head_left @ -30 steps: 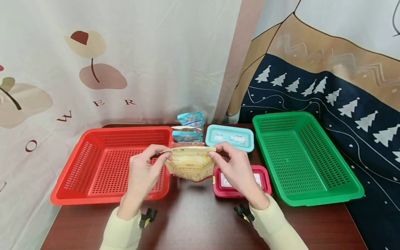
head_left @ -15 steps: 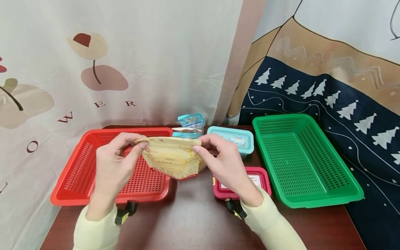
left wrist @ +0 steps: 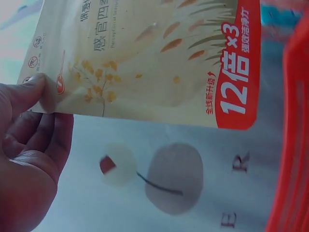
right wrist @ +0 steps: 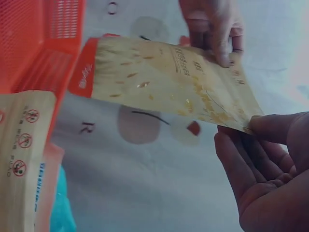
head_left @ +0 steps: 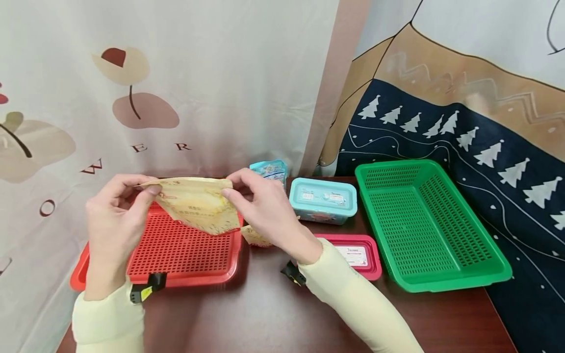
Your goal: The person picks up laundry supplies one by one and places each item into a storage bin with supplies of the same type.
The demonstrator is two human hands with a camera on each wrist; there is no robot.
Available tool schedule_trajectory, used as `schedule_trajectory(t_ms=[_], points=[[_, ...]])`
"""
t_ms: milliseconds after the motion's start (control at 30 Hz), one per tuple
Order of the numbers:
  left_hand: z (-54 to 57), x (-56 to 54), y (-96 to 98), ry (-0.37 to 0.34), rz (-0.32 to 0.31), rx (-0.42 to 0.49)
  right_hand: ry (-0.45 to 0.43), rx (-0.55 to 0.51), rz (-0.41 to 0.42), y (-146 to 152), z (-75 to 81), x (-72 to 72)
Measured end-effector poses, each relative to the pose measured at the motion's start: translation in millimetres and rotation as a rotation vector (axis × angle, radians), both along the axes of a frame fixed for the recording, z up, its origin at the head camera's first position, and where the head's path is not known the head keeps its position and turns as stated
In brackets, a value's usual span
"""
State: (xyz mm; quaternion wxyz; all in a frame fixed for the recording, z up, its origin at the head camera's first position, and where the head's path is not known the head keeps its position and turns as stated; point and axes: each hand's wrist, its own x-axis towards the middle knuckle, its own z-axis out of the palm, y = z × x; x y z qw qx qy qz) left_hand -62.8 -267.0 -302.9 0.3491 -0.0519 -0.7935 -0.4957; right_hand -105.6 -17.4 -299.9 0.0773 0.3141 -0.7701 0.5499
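Note:
A flat beige pouch (head_left: pixel 198 203) with a red bottom band is stretched between both hands, above the red basket (head_left: pixel 185 255). My left hand (head_left: pixel 116 215) pinches its top left corner between thumb and fingers. At the opposite top corner, my right hand (head_left: pixel 265 206) pinches it likewise. In the left wrist view, leaf prints and large "12" lettering show on the pouch (left wrist: pixel 145 63). The right wrist view has both hands along the top edge of the pouch (right wrist: pixel 159 77). Another beige pouch (head_left: pixel 256 237) stands on the table, partly hidden by my right hand.
Blue pouches (head_left: pixel 270 170) stand at the back, partly covered by the right hand. Right of them sits a light blue box (head_left: pixel 324 196), with a pink box (head_left: pixel 355 257) in front. A green basket (head_left: pixel 410 230) occupies the table's right side. Patterned curtains hang behind.
Both hands have carried the beige pouch leftward and slightly up, from the table's middle to over the red basket. Behind it, the other beige pouch has come into view.

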Motion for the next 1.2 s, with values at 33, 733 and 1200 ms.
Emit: schedule_trajectory(t_ms=[33, 733, 1200], points=[[-1.7, -2.0, -4.5, -0.010, 0.014, -0.008, 0.009, 0.014, 0.006, -4.2, -0.9, -3.6], [-26.3, -68.5, -79.2, -0.414, -0.112, -0.744, -0.026, 0.508, -0.038, -59.6, -43.7, -72.3], [-54.9, -94.6, -81.1, -0.495, -0.170, -0.814, -0.016, 0.669, -0.077, -75.4, -71.1, -85.6]])
